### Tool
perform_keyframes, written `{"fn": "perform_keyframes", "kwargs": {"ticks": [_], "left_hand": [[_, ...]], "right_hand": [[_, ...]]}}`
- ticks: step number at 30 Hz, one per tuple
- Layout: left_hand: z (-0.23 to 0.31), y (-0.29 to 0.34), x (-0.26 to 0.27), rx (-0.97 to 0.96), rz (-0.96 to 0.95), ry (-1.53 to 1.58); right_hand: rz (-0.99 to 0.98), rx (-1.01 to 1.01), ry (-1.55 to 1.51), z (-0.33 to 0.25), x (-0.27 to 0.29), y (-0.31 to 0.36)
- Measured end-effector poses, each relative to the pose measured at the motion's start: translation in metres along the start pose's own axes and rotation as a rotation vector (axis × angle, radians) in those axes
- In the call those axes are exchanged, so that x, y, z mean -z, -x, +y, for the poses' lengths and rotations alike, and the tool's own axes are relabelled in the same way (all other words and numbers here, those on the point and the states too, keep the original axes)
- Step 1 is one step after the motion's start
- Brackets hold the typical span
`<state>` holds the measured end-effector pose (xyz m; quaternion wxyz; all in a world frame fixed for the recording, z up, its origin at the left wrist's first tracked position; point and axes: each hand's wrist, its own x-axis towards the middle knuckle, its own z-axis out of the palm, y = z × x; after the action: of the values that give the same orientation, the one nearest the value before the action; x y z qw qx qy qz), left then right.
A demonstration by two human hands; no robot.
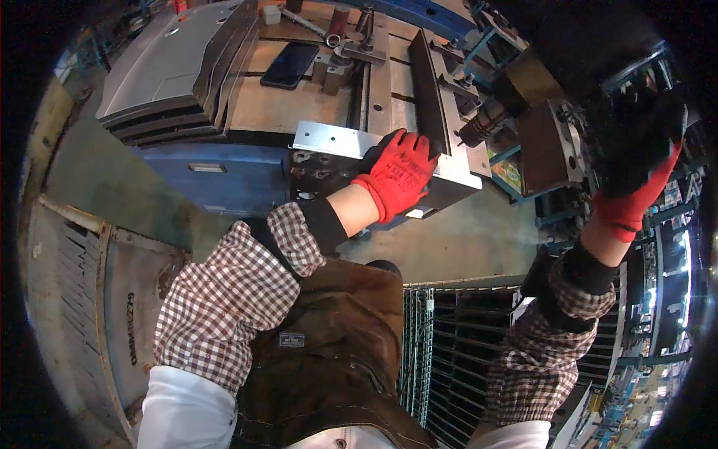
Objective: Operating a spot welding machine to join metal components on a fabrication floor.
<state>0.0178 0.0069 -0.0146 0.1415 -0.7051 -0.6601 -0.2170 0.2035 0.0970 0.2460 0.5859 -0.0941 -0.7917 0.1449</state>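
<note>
A shiny metal strip (333,139) with small holes lies along the front edge of the machine bed (396,112). My left hand (404,170), in a red glove with dark fingers, grips it near its middle and covers part of it. Just beyond those fingers stands a dark upright metal bar (430,93). My right hand (639,161), also in a red and dark glove, is raised at the far right beside the dark machine body. Its fingers blend into the shadow there, so I cannot make out their pose.
Bent sheet metal plates (176,63) are stacked at the left of the bed. A black phone (290,65), a wrench (303,22) and clamps (363,51) lie behind the strip. A wire cage (456,337) stands below right, a rusty metal bin (67,251) at left.
</note>
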Motion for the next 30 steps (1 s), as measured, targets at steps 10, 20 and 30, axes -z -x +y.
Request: {"fn": "perform_keyframes", "kwargs": {"ticks": [10,20,30], "left_hand": [[-0.001,-0.002,0.003,-0.032,-0.021,-0.016],[-0.009,0.004,-0.011,-0.018,0.101,0.025],[-0.003,-0.001,-0.008,0.009,0.043,-0.011]], "right_hand": [[0.118,-0.027,-0.23,-0.005,-0.005,-0.042],[-0.163,-0.274,-0.669,-0.064,-0.063,-0.053],[-0.324,-0.08,-0.384,-0.074,-0.104,-0.04]]}}
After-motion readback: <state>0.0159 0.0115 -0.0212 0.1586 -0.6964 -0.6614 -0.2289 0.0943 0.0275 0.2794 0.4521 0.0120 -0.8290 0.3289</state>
